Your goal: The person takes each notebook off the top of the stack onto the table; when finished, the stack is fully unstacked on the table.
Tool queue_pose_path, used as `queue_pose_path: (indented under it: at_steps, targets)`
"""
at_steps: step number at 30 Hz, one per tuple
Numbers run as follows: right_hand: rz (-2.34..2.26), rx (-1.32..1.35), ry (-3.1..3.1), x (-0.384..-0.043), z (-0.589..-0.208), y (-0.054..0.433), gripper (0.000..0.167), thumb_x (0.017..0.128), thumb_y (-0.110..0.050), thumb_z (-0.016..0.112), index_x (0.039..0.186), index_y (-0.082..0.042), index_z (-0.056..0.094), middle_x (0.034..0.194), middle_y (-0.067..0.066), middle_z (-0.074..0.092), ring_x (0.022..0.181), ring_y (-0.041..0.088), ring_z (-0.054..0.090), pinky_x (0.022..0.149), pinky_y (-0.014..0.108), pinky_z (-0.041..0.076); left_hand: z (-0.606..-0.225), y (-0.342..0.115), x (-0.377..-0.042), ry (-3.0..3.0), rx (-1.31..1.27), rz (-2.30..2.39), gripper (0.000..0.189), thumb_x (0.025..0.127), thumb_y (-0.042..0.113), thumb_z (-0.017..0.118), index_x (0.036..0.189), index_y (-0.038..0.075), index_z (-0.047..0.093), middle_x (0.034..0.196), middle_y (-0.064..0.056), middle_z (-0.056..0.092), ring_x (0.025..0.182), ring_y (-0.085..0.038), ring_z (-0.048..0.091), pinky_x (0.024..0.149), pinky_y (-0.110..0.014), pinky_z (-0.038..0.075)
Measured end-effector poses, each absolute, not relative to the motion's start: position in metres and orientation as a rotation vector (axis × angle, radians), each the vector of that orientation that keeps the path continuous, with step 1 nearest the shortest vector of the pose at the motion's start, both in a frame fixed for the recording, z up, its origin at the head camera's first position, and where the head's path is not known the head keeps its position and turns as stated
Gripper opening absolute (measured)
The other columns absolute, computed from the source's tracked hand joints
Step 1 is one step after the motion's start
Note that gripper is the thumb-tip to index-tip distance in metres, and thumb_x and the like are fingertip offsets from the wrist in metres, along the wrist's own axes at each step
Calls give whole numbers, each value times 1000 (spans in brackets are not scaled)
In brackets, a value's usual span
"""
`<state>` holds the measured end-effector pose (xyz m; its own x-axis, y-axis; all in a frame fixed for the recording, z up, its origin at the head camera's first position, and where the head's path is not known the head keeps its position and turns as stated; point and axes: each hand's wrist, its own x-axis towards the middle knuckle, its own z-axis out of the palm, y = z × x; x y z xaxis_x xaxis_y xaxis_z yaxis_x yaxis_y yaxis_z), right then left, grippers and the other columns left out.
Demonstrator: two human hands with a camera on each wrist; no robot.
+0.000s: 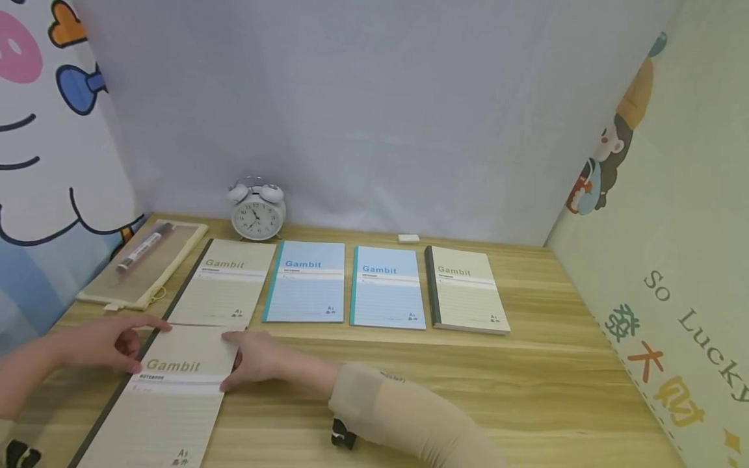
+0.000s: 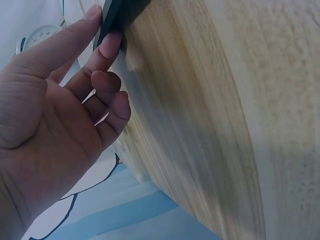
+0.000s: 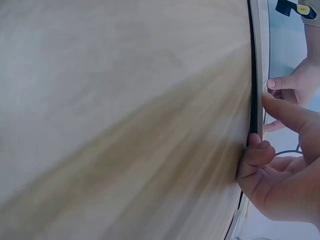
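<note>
Both hands hold a beige Gambit notebook (image 1: 170,396) with a dark spine, at the front left of the table. On its spine side, my left hand (image 1: 105,341) pinches the edge between thumb and fingers; the left wrist view shows the dark spine (image 2: 111,14) between them. At the opposite long edge, my right hand (image 1: 257,359) grips with thumb and fingers, and the right wrist view has its thumb (image 3: 287,112) on the cover side. The held notebook's top edge meets or slightly overlaps a second beige notebook (image 1: 225,283); I cannot tell which.
Two blue notebooks (image 1: 307,286) and a thicker cream notebook (image 1: 468,292) lie in a row to the right. Behind stand a white alarm clock (image 1: 257,214) and a small white eraser-like block (image 1: 408,238). A zip pouch (image 1: 175,257) with a marker (image 1: 145,248) lies far left.
</note>
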<state>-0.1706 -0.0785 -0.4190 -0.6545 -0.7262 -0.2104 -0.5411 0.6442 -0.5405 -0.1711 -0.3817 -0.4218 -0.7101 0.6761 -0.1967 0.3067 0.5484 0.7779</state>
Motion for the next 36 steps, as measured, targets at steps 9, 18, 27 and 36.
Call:
queue_pose_path:
  at_steps: [9,18,27,36]
  targets:
    - [-572,-1000,2455,-171,-419,-79,82,74,-32,81,143,-13,41,74,-11,60,64,-4,53,57,7,40,-417,-378,-165,2346,756,963,63,83,20,72,134,-2,42,63,12,47,54,2,42,46,-24,39]
    - [-647,-992,2390,-174,-410,-69,74,78,-30,78,142,-19,44,68,-13,59,60,-4,52,55,9,41,-401,-357,-169,2545,641,713,70,78,33,76,133,-1,47,62,9,48,53,-1,41,49,-22,38]
    - [-737,-1111,2361,-186,-372,-35,60,82,-36,73,137,-24,49,77,-11,57,68,0,50,60,13,41,-362,-320,-182,2690,742,613,69,79,28,76,135,4,45,73,9,50,61,-1,44,54,-21,40]
    - [-914,-1164,2396,-202,-340,19,57,84,-32,72,135,-20,51,88,-4,54,68,5,49,61,15,42,-319,-275,-194,2812,732,473,63,79,28,76,133,11,49,82,7,54,72,-8,49,58,-22,42]
